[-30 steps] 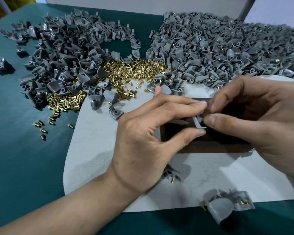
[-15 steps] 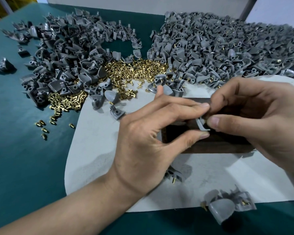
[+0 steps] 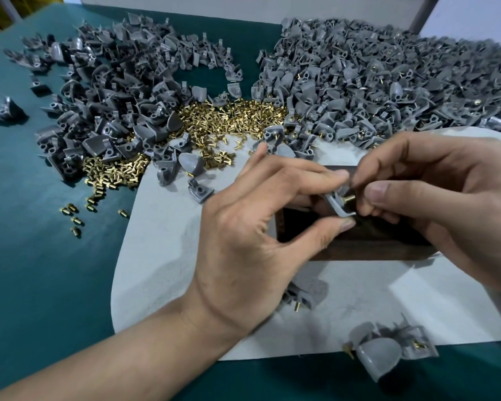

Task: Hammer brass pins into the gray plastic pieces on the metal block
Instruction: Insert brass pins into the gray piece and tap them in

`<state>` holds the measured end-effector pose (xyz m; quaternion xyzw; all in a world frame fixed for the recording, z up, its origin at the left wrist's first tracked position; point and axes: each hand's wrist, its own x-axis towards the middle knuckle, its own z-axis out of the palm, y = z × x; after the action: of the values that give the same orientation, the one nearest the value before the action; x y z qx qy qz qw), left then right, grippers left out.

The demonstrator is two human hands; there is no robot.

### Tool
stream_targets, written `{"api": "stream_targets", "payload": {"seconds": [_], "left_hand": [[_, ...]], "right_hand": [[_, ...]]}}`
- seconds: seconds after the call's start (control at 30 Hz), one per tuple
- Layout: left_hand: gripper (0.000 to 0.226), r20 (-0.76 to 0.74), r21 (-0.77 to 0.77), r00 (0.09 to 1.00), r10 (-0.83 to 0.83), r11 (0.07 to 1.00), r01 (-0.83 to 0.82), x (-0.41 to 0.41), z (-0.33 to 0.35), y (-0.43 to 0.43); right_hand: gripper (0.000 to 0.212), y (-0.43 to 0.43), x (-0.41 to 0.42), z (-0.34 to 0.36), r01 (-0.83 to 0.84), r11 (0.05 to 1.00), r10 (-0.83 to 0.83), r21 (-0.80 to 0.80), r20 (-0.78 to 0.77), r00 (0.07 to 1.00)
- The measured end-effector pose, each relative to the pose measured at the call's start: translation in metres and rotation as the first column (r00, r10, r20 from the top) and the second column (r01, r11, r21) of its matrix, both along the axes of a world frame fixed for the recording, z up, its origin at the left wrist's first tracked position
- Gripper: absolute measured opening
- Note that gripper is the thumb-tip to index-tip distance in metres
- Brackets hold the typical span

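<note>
Nearest to me, a few gray pieces with pins point(image 3: 379, 357) lie at the edge of the white mat point(image 3: 162, 256). Above the dark metal block point(image 3: 373, 247), the left hand point(image 3: 252, 244) pinches one gray plastic piece point(image 3: 336, 206) between thumb and fingers. The right hand point(image 3: 446, 204) pinches a brass pin point(image 3: 349, 198) standing in it. Behind them, loose brass pins point(image 3: 229, 117) lie between two big gray heaps point(image 3: 373, 82).

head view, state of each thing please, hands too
left hand, pinching the piece
right hand, pinching the pin
piece, held, pin in its hole
pin, partly in, sticking out
block, on the sheet, mostly covered by hands
loose pins, heaped on the table
</note>
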<state>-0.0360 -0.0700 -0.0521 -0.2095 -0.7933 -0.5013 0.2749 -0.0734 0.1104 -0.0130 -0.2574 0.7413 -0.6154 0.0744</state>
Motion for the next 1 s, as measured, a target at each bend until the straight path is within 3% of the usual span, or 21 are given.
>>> {"api": "stream_targets", "payload": {"seconds": [1.0], "left_hand": [[0.031, -0.084, 0.02, 0.996, -0.038, 0.999, 0.04, 0.0007, 0.0025, 0.0013]], "right_hand": [[0.012, -0.0041, 0.009, 0.0009, 0.012, 0.998, -0.005, 0.061, -0.115, 0.993]]}}
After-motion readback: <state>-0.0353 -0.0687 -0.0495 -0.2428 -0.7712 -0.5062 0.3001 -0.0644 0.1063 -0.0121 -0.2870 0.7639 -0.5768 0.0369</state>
